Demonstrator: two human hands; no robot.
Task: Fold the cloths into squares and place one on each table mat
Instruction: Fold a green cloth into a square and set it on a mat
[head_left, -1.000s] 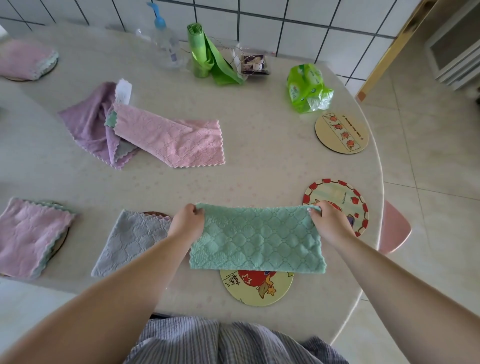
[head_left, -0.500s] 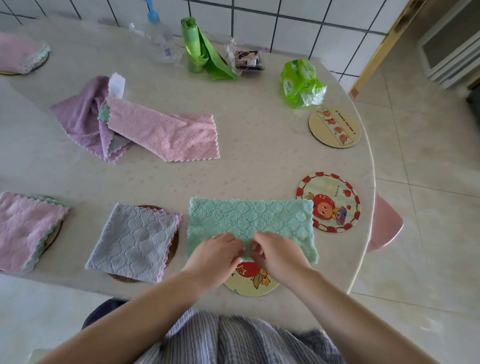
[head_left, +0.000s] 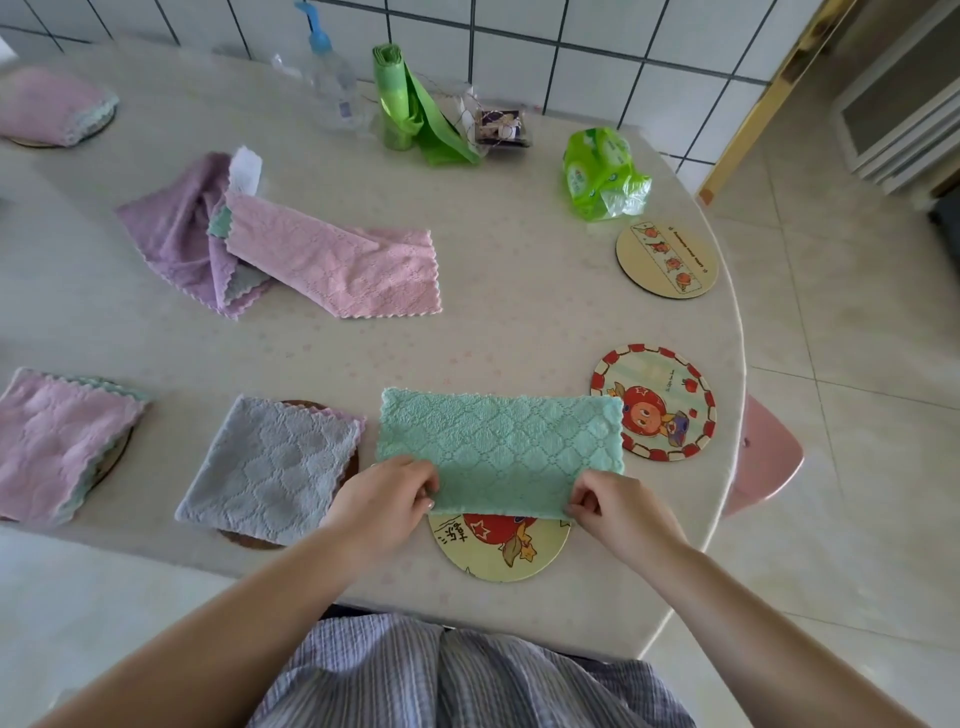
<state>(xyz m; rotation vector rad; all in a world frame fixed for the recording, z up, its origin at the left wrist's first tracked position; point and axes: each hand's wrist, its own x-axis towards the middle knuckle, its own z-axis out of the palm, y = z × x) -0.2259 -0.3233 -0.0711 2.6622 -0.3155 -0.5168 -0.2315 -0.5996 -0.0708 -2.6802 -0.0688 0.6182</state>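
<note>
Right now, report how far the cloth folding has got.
Done: folded cloths sit on three mats, the grey cloth and two pink ones. In hand: both hands, left and right, pinch the green cloth, a strip, not yet square. Left: three mats uncovered; loose cloth pile unfolded.

At lower centre of the frame, the left hand (head_left: 387, 501) and the right hand (head_left: 615, 506) each pinch the near edge of a green cloth (head_left: 501, 449) folded into a long strip. It overlaps a round mat (head_left: 498, 551) near the table (head_left: 519, 291) edge. Left of it, a grey folded cloth (head_left: 272, 470) covers another mat. A pink cloth (head_left: 337, 257) lies loose at upper left.
</note>
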